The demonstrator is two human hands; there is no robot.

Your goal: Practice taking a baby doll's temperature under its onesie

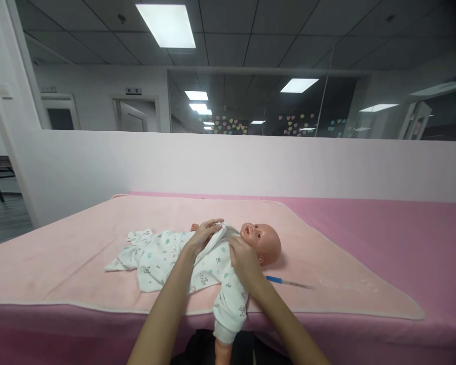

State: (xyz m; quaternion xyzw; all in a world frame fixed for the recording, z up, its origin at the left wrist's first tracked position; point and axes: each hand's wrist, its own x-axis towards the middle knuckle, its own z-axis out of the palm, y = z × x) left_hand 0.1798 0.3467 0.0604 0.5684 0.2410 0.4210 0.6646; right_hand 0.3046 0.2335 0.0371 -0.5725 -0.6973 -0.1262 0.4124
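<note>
A baby doll (pixel 266 242) lies on its back, its bald head to the right and face tilted up. It wears a white baby garment (pixel 209 266) with small printed figures, and one sleeved arm hangs over the near edge. My left hand (pixel 204 236) is at the garment's front, fingers closed on its raised edge by the chest. At the collar, just under the doll's chin, my right hand (pixel 245 259) has its fingers bent onto the cloth. Its fingertips are partly hidden in the fabric. The doll's far hand (pixel 194 227) shows behind my left hand.
A slim stick with a blue end (pixel 274 279) lies right of my right forearm. Beneath everything is a peach mat (pixel 79 253) with a pale border, on a pink-covered table (pixel 421 243). A white wall (pixel 251 165) with glass above stands behind.
</note>
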